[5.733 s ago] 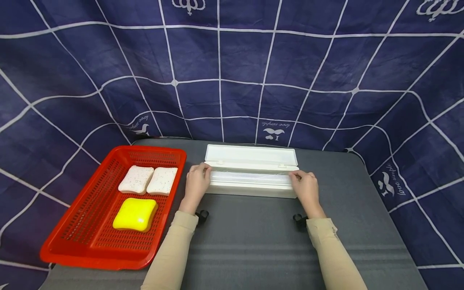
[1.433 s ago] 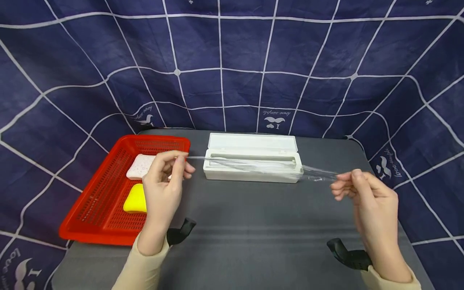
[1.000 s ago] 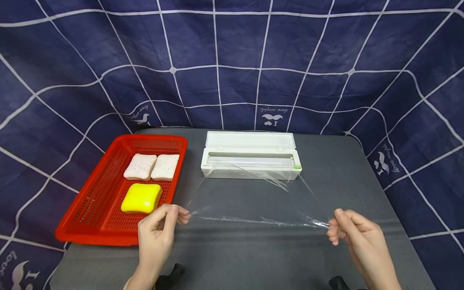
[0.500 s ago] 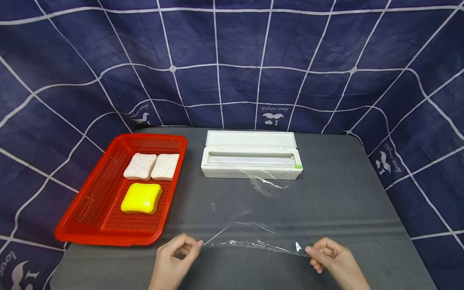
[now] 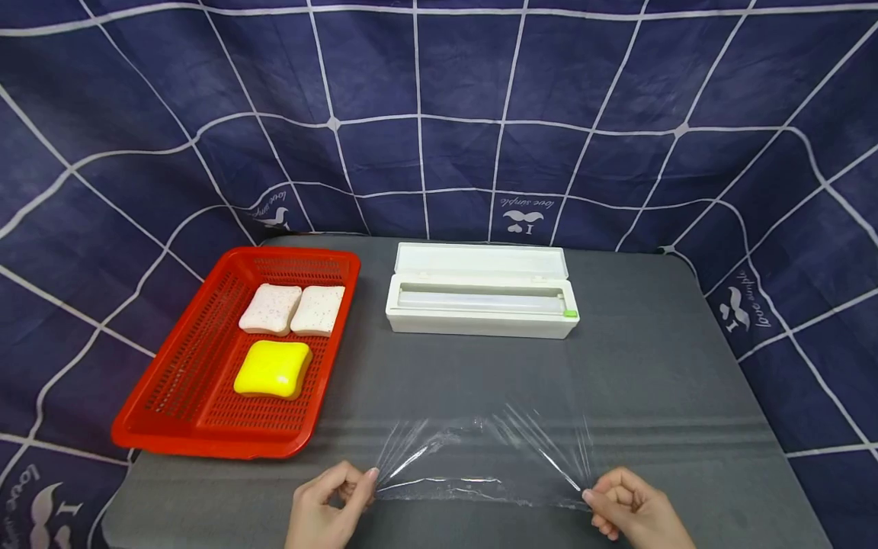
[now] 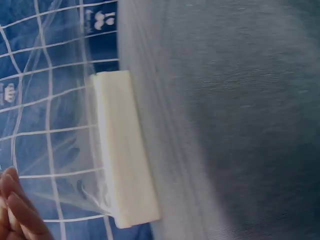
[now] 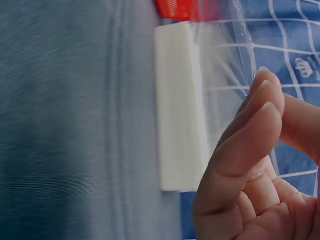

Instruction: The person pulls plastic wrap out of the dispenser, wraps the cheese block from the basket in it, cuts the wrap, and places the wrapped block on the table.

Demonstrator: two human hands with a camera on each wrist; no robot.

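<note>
A sheet of clear cling film (image 5: 473, 465) stretches between both hands near the front of the grey table. My left hand (image 5: 329, 507) pinches its left front corner between thumb and fingers, and my right hand (image 5: 638, 509) pinches the right front corner. Folds run back from each pinch. The white cling film box (image 5: 483, 324) stands further back, its lid (image 5: 482, 261) tipped up and the roll (image 5: 480, 300) inside. A green slider (image 5: 571, 313) sits at the box's right end. In both wrist views the film reaches from the fingers towards the box (image 6: 127, 150).
Left of the box lies a red perforated basket (image 5: 130, 431). It holds two white speckled blocks (image 5: 270, 309) side by side and a glossy yellow block (image 5: 273, 369). A blue curtain (image 5: 459, 91) with white lines surrounds the grey table (image 5: 658, 366) behind and at the sides.
From the box, both hands lifted the film's edge and drew it forward to the table's front. In the last half second they sank slightly nearer, and the film tightened with more folds.
</note>
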